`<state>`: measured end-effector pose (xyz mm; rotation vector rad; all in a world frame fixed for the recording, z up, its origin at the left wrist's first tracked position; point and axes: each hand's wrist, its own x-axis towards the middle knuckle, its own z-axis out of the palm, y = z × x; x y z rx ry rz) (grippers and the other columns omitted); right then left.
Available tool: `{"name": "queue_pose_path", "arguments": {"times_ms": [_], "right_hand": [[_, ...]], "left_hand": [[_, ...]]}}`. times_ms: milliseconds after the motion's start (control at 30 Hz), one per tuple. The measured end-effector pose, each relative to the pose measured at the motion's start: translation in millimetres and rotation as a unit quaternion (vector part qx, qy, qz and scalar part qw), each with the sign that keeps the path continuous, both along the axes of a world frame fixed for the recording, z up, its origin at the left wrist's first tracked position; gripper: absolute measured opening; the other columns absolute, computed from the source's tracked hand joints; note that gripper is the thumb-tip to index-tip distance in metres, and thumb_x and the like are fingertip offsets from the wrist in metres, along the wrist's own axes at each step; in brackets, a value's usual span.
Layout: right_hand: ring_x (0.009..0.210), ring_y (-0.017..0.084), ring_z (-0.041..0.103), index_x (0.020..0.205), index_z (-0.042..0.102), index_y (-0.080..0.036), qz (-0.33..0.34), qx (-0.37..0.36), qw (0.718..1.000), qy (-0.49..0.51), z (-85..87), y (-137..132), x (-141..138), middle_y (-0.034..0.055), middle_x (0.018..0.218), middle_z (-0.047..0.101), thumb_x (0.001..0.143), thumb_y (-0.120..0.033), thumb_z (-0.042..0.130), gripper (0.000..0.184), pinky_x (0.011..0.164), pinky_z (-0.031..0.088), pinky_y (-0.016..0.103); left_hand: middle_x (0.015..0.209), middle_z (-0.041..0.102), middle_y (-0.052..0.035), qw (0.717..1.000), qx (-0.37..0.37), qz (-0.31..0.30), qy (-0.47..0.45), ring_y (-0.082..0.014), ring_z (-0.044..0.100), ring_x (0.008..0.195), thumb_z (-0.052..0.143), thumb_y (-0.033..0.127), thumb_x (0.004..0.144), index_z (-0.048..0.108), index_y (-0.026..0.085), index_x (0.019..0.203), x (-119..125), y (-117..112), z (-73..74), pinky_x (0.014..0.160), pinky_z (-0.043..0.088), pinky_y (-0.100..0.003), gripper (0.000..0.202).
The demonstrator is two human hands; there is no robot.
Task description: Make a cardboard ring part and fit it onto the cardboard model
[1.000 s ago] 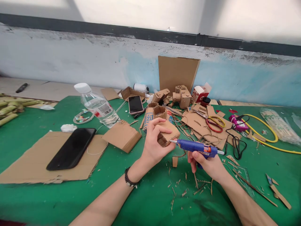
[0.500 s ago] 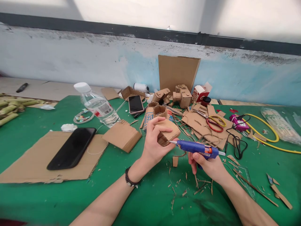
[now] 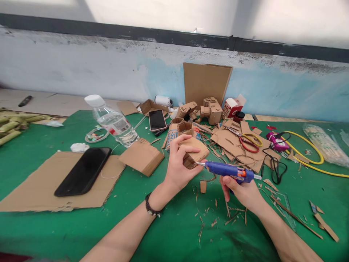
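My left hand grips a small cardboard box, fingers over its top and thumb below; a dark hollow shows on its near side. In my right hand is a blue hot glue gun, its handle wrapped by my fingers. The metal nozzle points left and meets the box's lower near edge; I cannot make out any glue there. A clear glue stick pokes from the gun's back end. Just behind the box stands a printed cardboard form with hollow openings.
Left lie a cardboard block, a tilted water bottle and a black phone on a cardboard sheet. Behind stands a cardboard camera model. Scissors rest on scraps at right, near a yellow cable.
Almost nothing differs. The left hand has tipped the box very slightly, and the glue gun's nozzle stays at its edge.
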<state>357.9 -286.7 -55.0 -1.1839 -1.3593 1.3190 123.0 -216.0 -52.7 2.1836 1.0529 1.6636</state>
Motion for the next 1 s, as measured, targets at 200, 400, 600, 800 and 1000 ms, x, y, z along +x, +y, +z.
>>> {"name": "queue_pose_path", "arguments": {"times_ms": [200, 400, 600, 800, 1000], "right_hand": [[0.038, 0.017, 0.062, 0.077, 0.061, -0.024, -0.008, 0.009, 1.0, 0.001, -1.6, 0, 1, -0.005, 0.049, 0.061, 0.094, -0.07, 0.079, 0.052, 0.045, 0.05, 0.027], [0.035, 0.016, 0.058, 0.069, 0.058, -0.025, -0.024, 0.012, 0.999, -0.022, -2.4, 1, 3, -0.004, 0.046, 0.061, 0.092, -0.072, 0.079, 0.057, 0.043, 0.047, 0.026], [0.04, 0.017, 0.057, 0.06, 0.057, -0.024, -0.025, 0.006, 0.998, -0.054, 6.2, -2, 2, -0.0007, 0.041, 0.057, 0.095, -0.078, 0.072, 0.066, 0.05, 0.05, 0.028], [0.041, 0.016, 0.055, 0.059, 0.06, -0.023, -0.038, -0.01, 0.997, -0.067, 15.6, -3, 0, -0.0003, 0.042, 0.058, 0.093, -0.08, 0.074, 0.067, 0.053, 0.049, 0.03], [0.042, 0.016, 0.053, 0.06, 0.057, -0.024, -0.048, -0.022, 0.997, -0.051, 18.4, -4, 0, -0.001, 0.043, 0.056, 0.094, -0.077, 0.075, 0.066, 0.051, 0.048, 0.029]], "left_hand": [[0.151, 0.055, -0.0134, 1.0, -0.005, 0.001, -0.005, -0.0351, 0.058, 0.147, 0.092, 0.024, 0.088, 0.069, 0.027, 0.116, 1, 0, -0.3, 0.121, 0.054, -0.06, 0.037], [0.151, 0.055, -0.013, 1.0, -0.001, -0.002, -0.005, -0.0346, 0.058, 0.147, 0.09, 0.017, 0.086, 0.068, 0.026, 0.117, 1, 0, 0.7, 0.122, 0.053, -0.058, 0.039], [0.15, 0.055, -0.0128, 1.0, 0.001, 0.005, 0.0, -0.0327, 0.059, 0.146, 0.089, 0.019, 0.087, 0.068, 0.026, 0.117, 0, -1, 2.6, 0.121, 0.055, -0.055, 0.037], [0.149, 0.056, -0.0121, 1.0, 0.015, 0.013, 0.006, -0.0333, 0.059, 0.145, 0.091, 0.024, 0.088, 0.068, 0.026, 0.116, 0, -1, 3.0, 0.12, 0.055, -0.057, 0.036], [0.15, 0.055, -0.0129, 1.0, 0.013, 0.02, 0.0, -0.0336, 0.059, 0.146, 0.091, 0.026, 0.09, 0.068, 0.026, 0.117, 0, -1, 2.5, 0.122, 0.054, -0.058, 0.035]]}}
